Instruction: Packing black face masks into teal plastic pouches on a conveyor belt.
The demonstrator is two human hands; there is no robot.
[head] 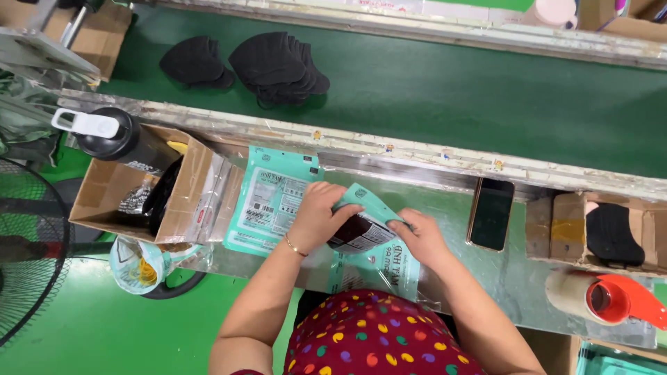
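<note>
— Two hands on one teal pouch (366, 221): your left hand (318, 215) lies over its upper left side, fingers pressed together and curled onto the edge; your right hand (421, 236) pinches the right edge, thumb on top.

— Where does the pouch sit?

— Just above the metal tabletop (514, 278), in front of you, tilted, with dark contents showing through its clear window (black masks, by the look). Under it lies another teal pouch (379, 271), flat. To your left, a stack of the same pouches (267, 205) rests printed side up, touching your left wrist area.

— And around you?

— Left of the stack, an open cardboard box (187, 201) with a black bottle (114, 139) standing in it, white cap. Right of your right hand, a dark phone (491, 213) lies flat, near but apart. Further right, a second box holds a black mask (611, 234); a tape dispenser with a red handle (611, 298) lies below it. Beyond the rail, two piles of black masks (278, 66) sit on the green belt (486, 97).
</note>
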